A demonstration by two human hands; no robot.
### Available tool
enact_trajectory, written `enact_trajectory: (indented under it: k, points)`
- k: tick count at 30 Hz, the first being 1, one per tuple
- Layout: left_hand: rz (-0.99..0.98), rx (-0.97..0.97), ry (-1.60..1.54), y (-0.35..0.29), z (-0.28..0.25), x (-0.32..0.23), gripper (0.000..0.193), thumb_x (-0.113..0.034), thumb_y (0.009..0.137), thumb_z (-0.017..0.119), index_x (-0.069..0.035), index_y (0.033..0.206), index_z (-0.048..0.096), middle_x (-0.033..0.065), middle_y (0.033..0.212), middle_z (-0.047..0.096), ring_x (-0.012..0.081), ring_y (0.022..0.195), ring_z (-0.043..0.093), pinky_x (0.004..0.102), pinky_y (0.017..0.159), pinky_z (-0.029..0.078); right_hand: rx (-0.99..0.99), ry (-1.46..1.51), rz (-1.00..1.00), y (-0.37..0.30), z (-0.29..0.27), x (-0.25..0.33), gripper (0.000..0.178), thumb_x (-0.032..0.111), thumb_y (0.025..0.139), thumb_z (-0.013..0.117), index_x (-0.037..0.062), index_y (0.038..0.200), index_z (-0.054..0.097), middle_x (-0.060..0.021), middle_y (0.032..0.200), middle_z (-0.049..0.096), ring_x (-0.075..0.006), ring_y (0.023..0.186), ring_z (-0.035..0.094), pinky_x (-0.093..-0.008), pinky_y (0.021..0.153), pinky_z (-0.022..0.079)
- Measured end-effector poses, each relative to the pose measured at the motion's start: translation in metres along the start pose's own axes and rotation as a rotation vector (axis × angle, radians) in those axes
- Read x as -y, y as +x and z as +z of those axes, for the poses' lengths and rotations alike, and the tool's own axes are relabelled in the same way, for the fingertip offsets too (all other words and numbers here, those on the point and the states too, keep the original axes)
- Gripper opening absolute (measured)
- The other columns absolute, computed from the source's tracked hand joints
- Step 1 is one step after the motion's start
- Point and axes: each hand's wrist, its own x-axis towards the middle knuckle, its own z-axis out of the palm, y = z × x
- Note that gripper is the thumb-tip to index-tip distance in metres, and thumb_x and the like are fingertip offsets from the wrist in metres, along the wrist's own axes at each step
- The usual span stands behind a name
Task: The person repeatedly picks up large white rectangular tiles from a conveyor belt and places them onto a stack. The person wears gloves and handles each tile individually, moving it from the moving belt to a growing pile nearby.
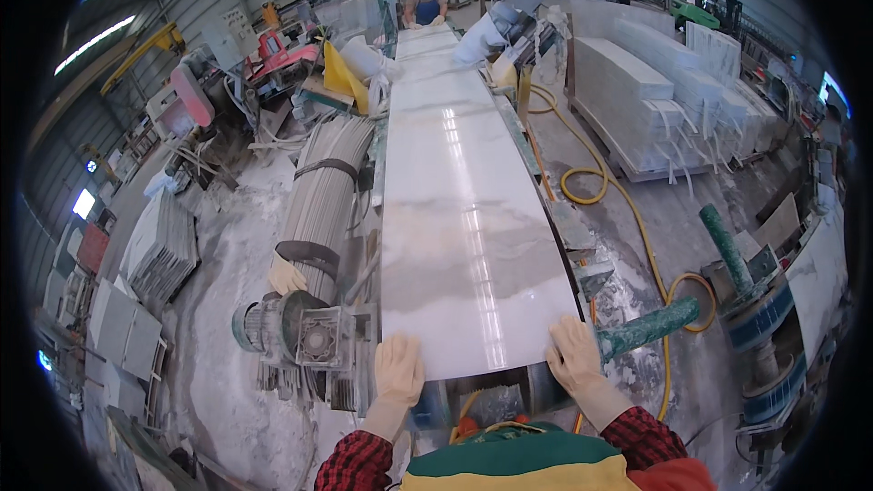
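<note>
A long, polished white stone slab (468,264) with grey-beige veining stretches away from me on a machine bed. My left hand (398,368), in a pale cream glove, rests at the slab's near left corner. At the near right corner lies my right hand (575,356), gloved alike. The fingers of both hands are stretched forward, flat along the slab's edges; whether the thumbs reach under it is hidden. Beyond the far end a person (425,5) in a blue apron has gloved hands close to the slab.
Left of the bed stand a motor with gearbox (318,341), a loose glove (287,275) and a strapped bundle of strips (326,182). To the right are a green roller (650,327), a yellow hose (647,236) and stacked stone slabs (627,118).
</note>
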Motion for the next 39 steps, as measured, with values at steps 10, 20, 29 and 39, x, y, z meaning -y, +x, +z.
enact_trajectory:
  k: [10, 20, 29, 39]
  points:
    - [-0.100, 0.157, 0.091, 0.047, 0.041, 0.015, 0.063, -0.041, 0.099, 0.066, -0.015, 0.156, 0.059, 0.0229, 0.162, 0.052, 0.0450, 0.149, 0.046, 0.0574, 0.127, 0.030, -0.133, -0.200, -0.084, 0.123, 0.054, -0.054, 0.066, 0.037, 0.098, 0.067, 0.0041, 0.153, 0.054, -0.0268, 0.159, 0.053, -0.0479, 0.148, 0.047, -0.0562, 0.130, 0.031]
    - [-0.156, 0.264, -0.032, 0.052, 0.017, 0.003, 0.061, -0.035, 0.097, 0.070, -0.014, 0.153, 0.061, 0.0237, 0.160, 0.053, 0.0515, 0.147, 0.046, 0.0622, 0.126, 0.031, -0.202, -0.226, -0.100, 0.269, 0.099, -0.122, 0.057, 0.038, 0.103, 0.061, 0.0042, 0.148, 0.059, -0.0243, 0.157, 0.057, -0.0435, 0.151, 0.047, -0.0535, 0.131, 0.033]
    - [-0.185, 0.350, 0.019, 0.058, 0.008, -0.004, 0.058, -0.030, 0.097, 0.069, -0.010, 0.151, 0.061, 0.0249, 0.160, 0.052, 0.0505, 0.148, 0.045, 0.0617, 0.126, 0.029, -0.173, -0.202, -0.021, 0.245, 0.091, -0.109, 0.059, 0.037, 0.103, 0.062, 0.0043, 0.152, 0.058, -0.0240, 0.161, 0.055, -0.0403, 0.152, 0.048, -0.0487, 0.132, 0.033]
    - [-0.220, 0.275, 0.102, 0.035, 0.027, 0.008, 0.060, -0.037, 0.103, 0.066, -0.021, 0.160, 0.057, 0.0155, 0.169, 0.049, 0.0420, 0.158, 0.040, 0.0700, 0.127, 0.023, -0.110, -0.194, 0.141, 0.006, 0.043, -0.021, 0.064, 0.035, 0.100, 0.065, 0.0018, 0.154, 0.055, -0.0257, 0.159, 0.055, -0.0459, 0.149, 0.048, -0.0538, 0.129, 0.034]
